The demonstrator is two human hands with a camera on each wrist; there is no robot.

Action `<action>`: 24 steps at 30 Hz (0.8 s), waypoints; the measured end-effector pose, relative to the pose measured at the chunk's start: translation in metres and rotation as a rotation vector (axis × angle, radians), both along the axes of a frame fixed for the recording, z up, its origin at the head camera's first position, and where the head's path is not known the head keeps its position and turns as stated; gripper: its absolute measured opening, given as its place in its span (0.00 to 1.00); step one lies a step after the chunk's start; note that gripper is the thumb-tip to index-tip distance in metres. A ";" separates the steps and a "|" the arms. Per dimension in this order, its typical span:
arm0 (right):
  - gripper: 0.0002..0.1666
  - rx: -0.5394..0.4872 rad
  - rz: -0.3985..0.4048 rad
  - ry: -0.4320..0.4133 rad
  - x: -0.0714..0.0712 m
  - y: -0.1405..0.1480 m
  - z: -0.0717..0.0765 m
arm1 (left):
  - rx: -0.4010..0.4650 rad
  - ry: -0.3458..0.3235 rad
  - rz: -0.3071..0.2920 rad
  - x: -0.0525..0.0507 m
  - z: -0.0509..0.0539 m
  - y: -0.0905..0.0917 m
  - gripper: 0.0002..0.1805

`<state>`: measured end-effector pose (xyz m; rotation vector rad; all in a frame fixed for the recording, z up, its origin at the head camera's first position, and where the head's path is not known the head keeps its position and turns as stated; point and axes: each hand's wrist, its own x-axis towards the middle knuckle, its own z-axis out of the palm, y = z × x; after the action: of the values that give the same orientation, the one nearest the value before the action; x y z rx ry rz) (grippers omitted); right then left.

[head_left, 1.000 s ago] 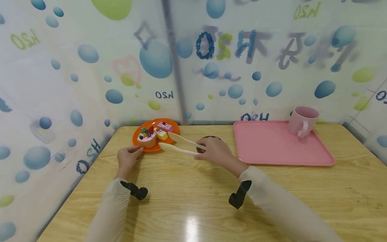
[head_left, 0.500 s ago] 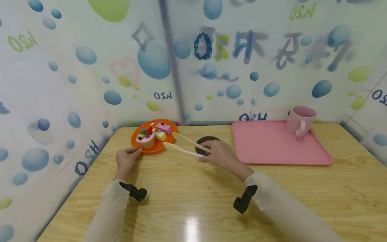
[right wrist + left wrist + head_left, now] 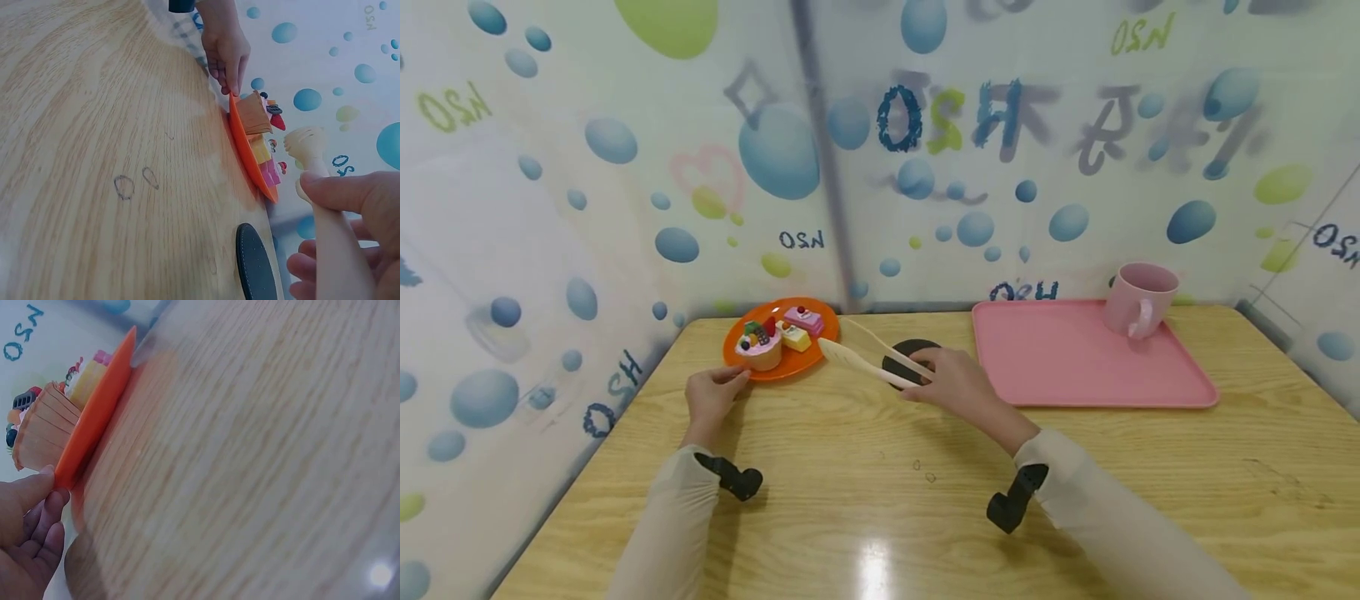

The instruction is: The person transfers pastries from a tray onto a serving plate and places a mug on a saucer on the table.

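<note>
On the left of the table lies an orange plate (image 3: 811, 357) bearing a toy cupcake (image 3: 762, 353), a yellow cake piece (image 3: 794, 337) and a pink cake piece (image 3: 805, 320). My left hand (image 3: 713, 400) pinches the plate's near rim between thumb and fingers, as the left wrist view also shows. My right hand (image 3: 958, 385) grips pale tongs (image 3: 868, 367) by the handle end. Their tips are spread and point left toward the plate, with nothing between them. A black round coaster (image 3: 910, 354) lies beneath the tongs, partly hidden by my right hand.
At the right of the table rests a pink tray (image 3: 1067, 354). A pink mug (image 3: 1142, 300) stands upright at its back right corner. Behind the wooden table (image 3: 820, 492) hangs a patterned curtain (image 3: 925, 200) with blue and green spots.
My right hand has drawn the tongs a little to the right, away from the plate. My left hand keeps its pinch on the rim. The head view has shifted slightly.
</note>
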<state>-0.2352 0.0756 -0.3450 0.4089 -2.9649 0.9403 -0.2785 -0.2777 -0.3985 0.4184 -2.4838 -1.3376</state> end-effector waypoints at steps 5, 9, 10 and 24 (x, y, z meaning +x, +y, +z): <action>0.35 -0.013 -0.020 -0.009 0.001 0.002 0.001 | 0.004 0.001 0.000 0.000 0.000 0.001 0.17; 0.35 -0.037 -0.029 -0.014 0.002 0.005 0.001 | -0.006 -0.001 0.001 0.002 0.002 0.002 0.17; 0.35 -0.046 -0.031 -0.015 0.002 0.006 0.001 | -0.009 -0.005 0.001 0.002 0.003 0.002 0.17; 0.37 -0.078 -0.106 -0.022 0.000 0.018 0.000 | 0.021 0.044 -0.013 0.005 0.004 0.003 0.15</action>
<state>-0.2347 0.0936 -0.3451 0.2383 -2.9234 1.0506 -0.2733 -0.2752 -0.3946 0.3738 -2.4432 -1.3641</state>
